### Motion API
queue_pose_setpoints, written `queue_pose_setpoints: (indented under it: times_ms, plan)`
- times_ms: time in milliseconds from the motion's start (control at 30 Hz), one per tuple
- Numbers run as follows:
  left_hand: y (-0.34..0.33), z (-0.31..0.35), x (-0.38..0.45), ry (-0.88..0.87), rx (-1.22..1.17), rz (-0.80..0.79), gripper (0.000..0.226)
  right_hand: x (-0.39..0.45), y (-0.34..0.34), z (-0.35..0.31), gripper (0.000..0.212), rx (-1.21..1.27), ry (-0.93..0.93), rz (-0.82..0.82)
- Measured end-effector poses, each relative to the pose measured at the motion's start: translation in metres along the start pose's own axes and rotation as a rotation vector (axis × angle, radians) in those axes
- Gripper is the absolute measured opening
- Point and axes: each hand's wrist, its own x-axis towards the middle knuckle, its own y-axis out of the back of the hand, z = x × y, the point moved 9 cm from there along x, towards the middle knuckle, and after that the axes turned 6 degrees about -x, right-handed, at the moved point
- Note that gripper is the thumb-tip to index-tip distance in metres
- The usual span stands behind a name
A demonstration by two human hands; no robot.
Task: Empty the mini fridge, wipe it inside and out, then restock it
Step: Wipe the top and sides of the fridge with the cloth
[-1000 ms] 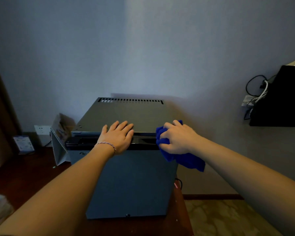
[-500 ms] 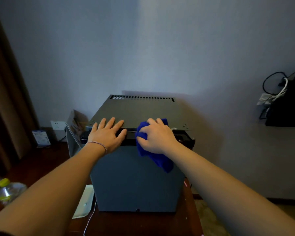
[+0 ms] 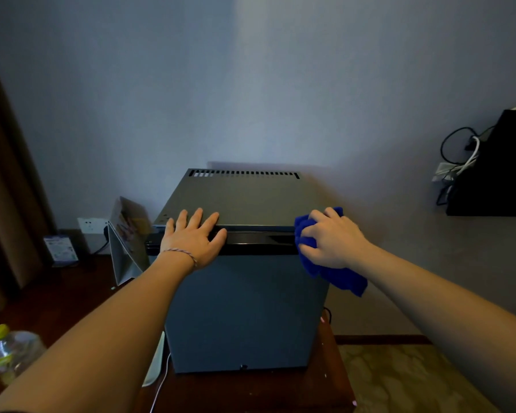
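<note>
The dark mini fridge (image 3: 245,308) stood door shut on the wooden worktop (image 3: 251,391) against the far wall; the left hand (image 3: 193,239) lay flat, fingers spread, on its top front edge; the right hand (image 3: 331,238) gripped a bunched blue cloth (image 3: 334,277) at the top right corner (cloth hanging below the fist); a plastic bottle (image 3: 5,351) lay near left.

Left hand (image 3: 193,238) lies flat on the mini fridge (image 3: 245,293); right hand (image 3: 332,238) presses a blue cloth (image 3: 337,277) to its corner.
</note>
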Motion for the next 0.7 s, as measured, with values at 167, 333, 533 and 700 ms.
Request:
queue_pose_setpoints:
  times_ms: [167, 333, 533, 700]
  plan:
    - [-0.002, 0.006, 0.002, 0.02, 0.018, 0.02, 0.063, 0.013, 0.008, -0.03, 0.033, 0.144, 0.0, -0.01]
    - [-0.003, 0.003, 0.003, 0.019, 0.024, 0.019, 0.063, 0.027, 0.021, -0.084, 0.028, 0.284, 0.015, 0.135]
    - [-0.001, 0.001, 0.002, -0.016, 0.014, 0.027, 0.063, 0.009, 0.005, -0.04, 0.028, 0.231, -0.054, 0.122]
    - [-0.001, 0.001, 0.001, -0.007, 0.008, 0.002, 0.064, -0.003, -0.002, -0.006, 0.029, 0.091, -0.086, 0.088]
